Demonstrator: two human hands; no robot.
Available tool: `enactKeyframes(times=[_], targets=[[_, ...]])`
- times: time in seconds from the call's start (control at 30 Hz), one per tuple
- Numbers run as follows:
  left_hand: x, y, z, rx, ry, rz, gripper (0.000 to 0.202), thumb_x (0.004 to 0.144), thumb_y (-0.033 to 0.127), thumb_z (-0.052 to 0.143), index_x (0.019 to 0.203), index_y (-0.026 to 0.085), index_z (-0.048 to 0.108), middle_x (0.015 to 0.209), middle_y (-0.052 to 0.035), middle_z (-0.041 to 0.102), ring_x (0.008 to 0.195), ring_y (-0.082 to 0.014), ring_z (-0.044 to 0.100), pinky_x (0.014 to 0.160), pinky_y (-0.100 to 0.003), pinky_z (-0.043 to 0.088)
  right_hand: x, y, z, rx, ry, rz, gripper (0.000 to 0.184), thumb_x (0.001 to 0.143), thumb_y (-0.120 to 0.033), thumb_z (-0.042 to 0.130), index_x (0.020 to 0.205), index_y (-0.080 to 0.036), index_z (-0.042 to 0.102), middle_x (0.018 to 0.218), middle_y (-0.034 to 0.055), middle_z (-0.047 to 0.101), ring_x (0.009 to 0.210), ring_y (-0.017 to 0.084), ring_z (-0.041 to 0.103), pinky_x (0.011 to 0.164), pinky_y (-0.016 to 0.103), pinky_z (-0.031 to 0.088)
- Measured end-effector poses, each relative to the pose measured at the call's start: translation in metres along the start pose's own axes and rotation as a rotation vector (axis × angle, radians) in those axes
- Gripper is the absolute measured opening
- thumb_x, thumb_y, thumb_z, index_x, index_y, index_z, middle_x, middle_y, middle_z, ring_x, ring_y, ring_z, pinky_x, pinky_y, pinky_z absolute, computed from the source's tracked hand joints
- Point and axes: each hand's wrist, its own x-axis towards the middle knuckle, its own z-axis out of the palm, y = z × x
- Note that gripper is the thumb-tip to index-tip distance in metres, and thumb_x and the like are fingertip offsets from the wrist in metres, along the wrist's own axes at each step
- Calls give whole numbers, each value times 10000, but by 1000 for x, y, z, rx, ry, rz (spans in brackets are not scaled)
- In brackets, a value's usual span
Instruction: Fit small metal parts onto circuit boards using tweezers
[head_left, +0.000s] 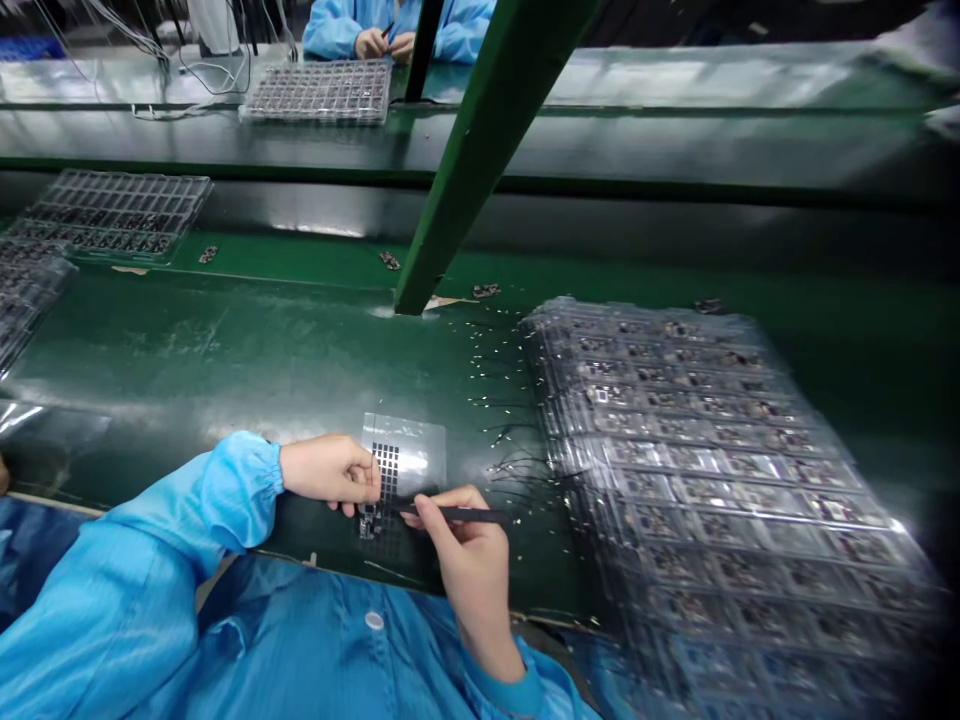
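My left hand [334,472] is closed in a pinch on a small dark circuit part [369,522] at the near edge of the green bench [225,350]. My right hand [469,565] grips black tweezers [457,514], whose tip points left toward that part. Just behind both hands lies a clear plastic sheet with a grid of small black squares [401,455]. Both sleeves are light blue.
A tall stack of clear trays [712,480] filled with small boards stands at the right. Fine wire bits [510,420] litter the bench beside it. More trays [112,215] lie far left. A green post [465,180] slants up. Across the bench, another person's hands [382,43] work behind a tray [319,92].
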Motion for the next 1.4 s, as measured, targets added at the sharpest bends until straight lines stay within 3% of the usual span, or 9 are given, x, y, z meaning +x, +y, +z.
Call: enactKeyframes(times=[1.4], targets=[[-1, -1, 0, 47, 5, 54, 66, 802, 191, 548, 790, 137, 584, 547, 23, 632, 475, -76, 582, 462, -144, 453, -2, 1, 2, -10, 41, -31, 267, 730, -380, 711, 675, -161, 569, 623, 6, 610, 612, 191, 677, 570, 254, 542]])
